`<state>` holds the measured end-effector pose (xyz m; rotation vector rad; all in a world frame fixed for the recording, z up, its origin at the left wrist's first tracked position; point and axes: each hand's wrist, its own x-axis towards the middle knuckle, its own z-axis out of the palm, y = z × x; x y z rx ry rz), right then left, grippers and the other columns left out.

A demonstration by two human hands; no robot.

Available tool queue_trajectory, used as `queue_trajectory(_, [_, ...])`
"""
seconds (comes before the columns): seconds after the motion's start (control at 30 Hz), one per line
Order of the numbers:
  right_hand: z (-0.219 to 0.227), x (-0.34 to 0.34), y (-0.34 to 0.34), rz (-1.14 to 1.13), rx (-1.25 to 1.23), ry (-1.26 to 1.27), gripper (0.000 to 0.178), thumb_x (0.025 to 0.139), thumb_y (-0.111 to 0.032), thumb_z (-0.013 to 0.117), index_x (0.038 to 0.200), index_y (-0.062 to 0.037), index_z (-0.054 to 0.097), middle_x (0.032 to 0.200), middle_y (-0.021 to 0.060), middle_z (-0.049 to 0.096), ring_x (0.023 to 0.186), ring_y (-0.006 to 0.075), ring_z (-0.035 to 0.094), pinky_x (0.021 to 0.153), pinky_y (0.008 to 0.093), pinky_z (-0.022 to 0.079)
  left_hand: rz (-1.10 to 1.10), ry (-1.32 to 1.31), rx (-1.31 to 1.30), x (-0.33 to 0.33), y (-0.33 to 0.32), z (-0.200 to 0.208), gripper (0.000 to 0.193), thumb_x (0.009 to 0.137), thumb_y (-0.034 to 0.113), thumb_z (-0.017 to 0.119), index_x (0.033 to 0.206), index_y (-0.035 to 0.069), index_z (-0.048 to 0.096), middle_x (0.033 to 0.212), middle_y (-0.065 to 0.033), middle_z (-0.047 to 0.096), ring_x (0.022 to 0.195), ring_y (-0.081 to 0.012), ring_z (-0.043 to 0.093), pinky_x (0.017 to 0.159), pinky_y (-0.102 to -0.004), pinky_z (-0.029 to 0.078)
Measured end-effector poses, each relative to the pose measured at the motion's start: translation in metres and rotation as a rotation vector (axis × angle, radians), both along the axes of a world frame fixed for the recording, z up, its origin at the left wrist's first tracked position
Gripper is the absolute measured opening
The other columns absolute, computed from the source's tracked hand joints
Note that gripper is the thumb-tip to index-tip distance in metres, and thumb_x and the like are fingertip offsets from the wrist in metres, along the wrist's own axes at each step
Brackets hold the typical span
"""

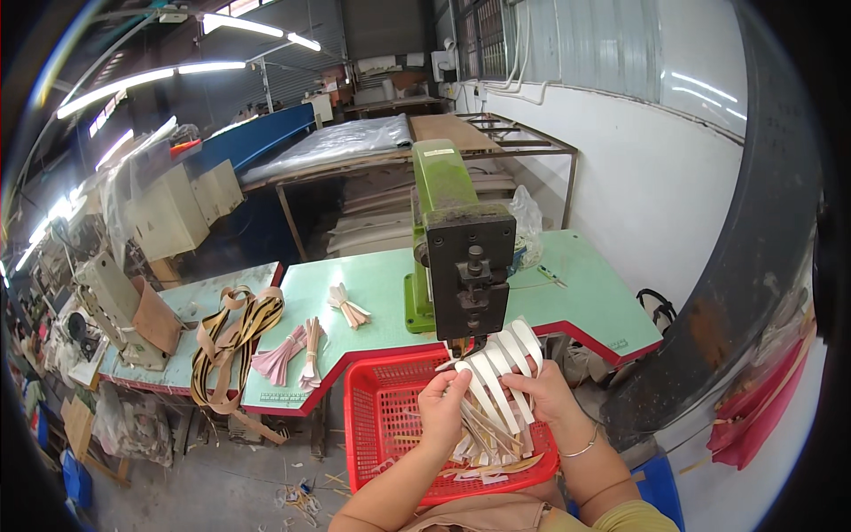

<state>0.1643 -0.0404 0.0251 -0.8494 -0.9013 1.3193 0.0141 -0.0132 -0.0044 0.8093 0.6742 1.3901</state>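
White flat strips (493, 379), several of them fanned side by side, are held just below the dark head of a green bench machine (443, 182). My left hand (445, 412) pinches the strips near their left side, thumb uppermost. On the other side my right hand (545, 390) closes around them, its thumb lying over the strips. Beneath both hands sits a red plastic basket (357, 426), with loose white and beige strips (492, 457) inside. The tool's lower end is partly hidden behind the strips.
On the green tabletop (372, 266) lie a pink strip bundle (281, 359), a pale bundle (311, 355) and a cream bundle (347, 308). Striped webbing (235, 341) hangs over the left edge. A sewing machine (124, 306) stands further left. A dark pillar (700, 355) rises at right.
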Motion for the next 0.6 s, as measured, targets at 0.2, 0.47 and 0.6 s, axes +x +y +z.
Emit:
queue_trajectory(0.2, [0.019, 0.014, 0.011, 0.051, -0.059, -0.258, 0.014, 0.070, -0.002, 0.064, 0.082, 0.0029, 0.058, 0.075, 0.0067, 0.060, 0.063, 0.0119, 0.057, 0.058, 0.0237, 0.047, -0.004, 0.007, -0.007, -0.001, 0.002, -0.003, 0.014, 0.078, 0.015, 0.062, 0.080, 0.001, 0.060, 0.070, 0.0004, 0.057, 0.062, -0.0049, 0.048, 0.058, -0.0184, 0.037])
queue_trajectory(0.47, [0.039, 0.025, 0.039, 0.120, 0.054, -0.475, 0.015, 0.069, -0.006, 0.066, 0.080, 0.0006, 0.057, 0.070, 0.0045, 0.059, 0.060, 0.0103, 0.056, 0.055, 0.0231, 0.046, -0.018, 0.041, 0.014, -0.001, 0.004, -0.004, 0.015, 0.078, 0.017, 0.063, 0.079, 0.002, 0.061, 0.072, -0.0001, 0.059, 0.067, -0.0050, 0.049, 0.064, -0.0190, 0.038])
queue_trajectory(0.6, [0.050, 0.030, 0.052, 0.186, 0.011, -0.621, 0.019, 0.068, -0.010, 0.068, 0.079, 0.0029, 0.059, 0.071, 0.0056, 0.060, 0.061, 0.0109, 0.056, 0.057, 0.0231, 0.046, -0.006, 0.079, 0.027, 0.001, 0.004, -0.004, 0.016, 0.078, 0.018, 0.063, 0.078, 0.002, 0.061, 0.071, 0.0001, 0.058, 0.067, -0.0051, 0.049, 0.064, -0.0192, 0.038])
